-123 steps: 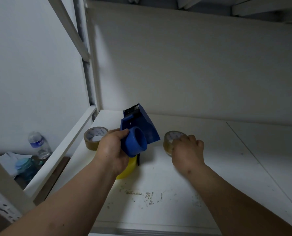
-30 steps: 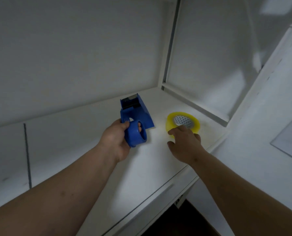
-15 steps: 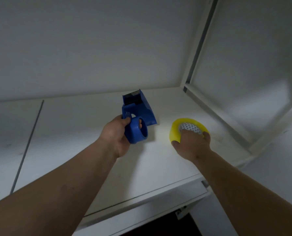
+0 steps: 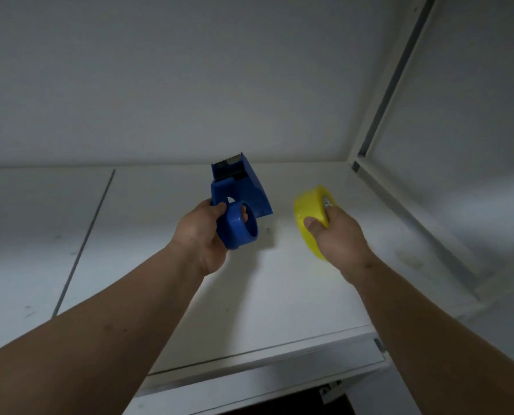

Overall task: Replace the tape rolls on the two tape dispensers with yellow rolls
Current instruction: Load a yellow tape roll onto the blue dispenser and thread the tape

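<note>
My left hand (image 4: 203, 232) grips a blue tape dispenser (image 4: 240, 193) above the white shelf, with fingers hooked through its bare round hub (image 4: 239, 226). No roll sits on that hub. The serrated blade end points away from me. My right hand (image 4: 338, 235) holds a yellow tape roll (image 4: 309, 212) lifted off the shelf and tilted on edge, thumb on the outer face, fingers inside the core. Roll and dispenser are apart, with a small gap between them. No second dispenser is in view.
A white shelf board (image 4: 279, 295) lies below both hands, with a dark seam (image 4: 82, 244) at the left. A white back wall stands behind. A metal frame rail (image 4: 414, 223) and upright post (image 4: 393, 76) close off the right side.
My right hand has closed on the yellow roll and raised it off the shelf, tipping it on edge. The left hand keeps the blue dispenser. The view has swung from the left shelf end to the right.
</note>
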